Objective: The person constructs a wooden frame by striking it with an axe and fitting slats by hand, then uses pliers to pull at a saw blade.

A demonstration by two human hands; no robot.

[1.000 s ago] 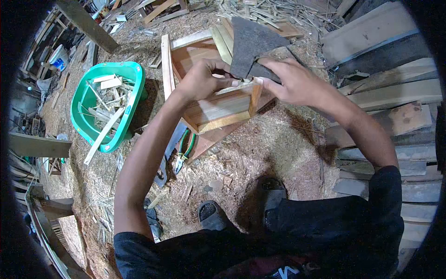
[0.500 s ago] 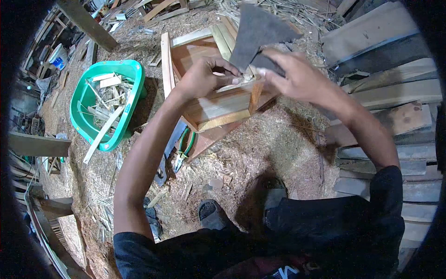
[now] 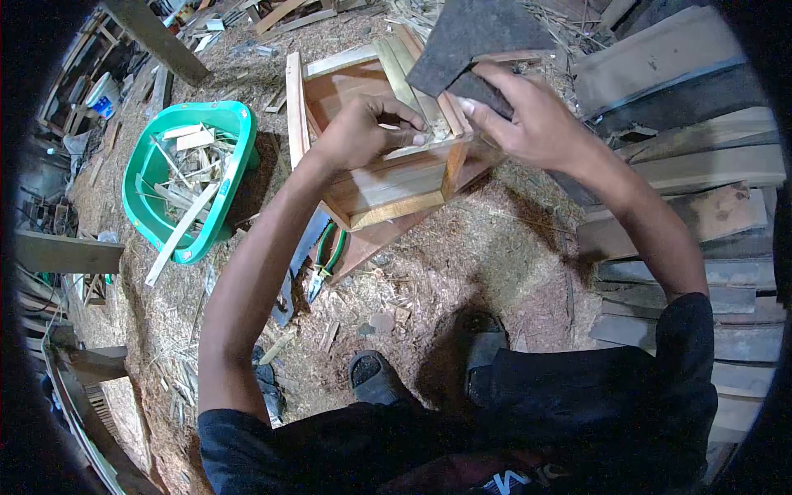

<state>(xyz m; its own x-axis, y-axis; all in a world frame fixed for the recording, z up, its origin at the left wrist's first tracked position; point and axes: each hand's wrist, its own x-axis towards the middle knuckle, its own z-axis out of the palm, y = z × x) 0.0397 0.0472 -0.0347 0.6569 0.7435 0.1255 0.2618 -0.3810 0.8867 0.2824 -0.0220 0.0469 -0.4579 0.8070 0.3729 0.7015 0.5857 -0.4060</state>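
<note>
A wooden box frame (image 3: 396, 206) with slanted sides lies in front of me, with pale slats (image 3: 402, 76) across its top. My left hand (image 3: 367, 132) rests over the frame's near edge, its thumb and forefinger pinched together; whatever is between them is too small to make out. My right hand (image 3: 532, 124) grips a dark, flared axe head (image 3: 487, 41), whose handle I cannot see. The axe head is above the frame's right corner, close to a short wood strip (image 3: 451, 114).
Left of the frame stands a green tub (image 3: 243, 148) full of wood scraps. Green-handled pliers (image 3: 324, 268) and a handsaw (image 3: 301, 256) lie by the frame's near side. Stacked planks (image 3: 693, 206) line the right. Shavings cover the floor around my sandals (image 3: 379, 379).
My right hand and the axe head have moved slightly right and up, away from the left fingertips, uncovering the frame's corner. My left hand stays pinched at nearly the same spot.
</note>
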